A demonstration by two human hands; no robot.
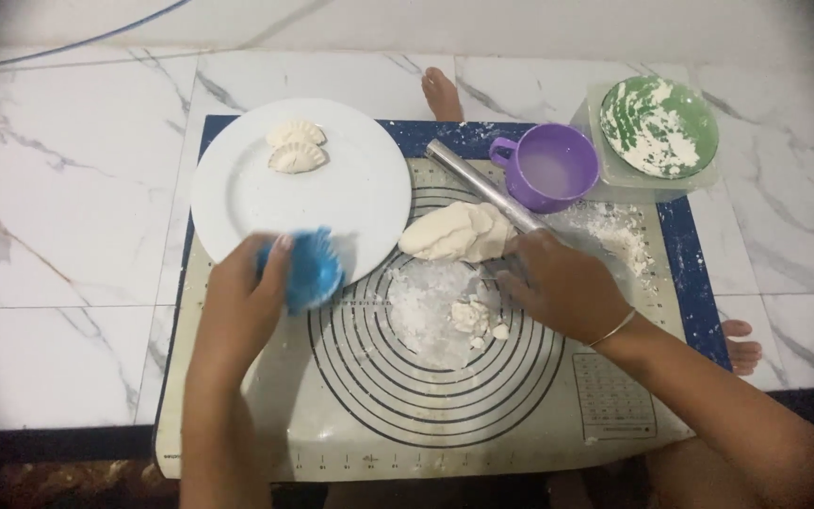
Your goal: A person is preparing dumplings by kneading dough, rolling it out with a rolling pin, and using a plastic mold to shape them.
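My left hand [242,302] grips a blue plastic dumpling mould [311,270], blurred, at the near edge of a white plate [237,198]. Two folded dumplings [296,147] lie at the plate's far side. My right hand [562,283] rests on the baking mat [482,415], fingers curled down by a lump of white dough [456,233] and the near end of a metal rolling pin [478,179]. Whether it holds anything is hidden. Small dough scraps [473,319] and flour lie on the mat's circles beside that hand.
A purple mug [548,168] stands at the mat's far right. Behind it a green bowl of flour [659,125] sits on a clear container. Toes [441,94] show beyond the mat and at the right edge [741,346]. Marble floor tiles [58,236] surround everything.
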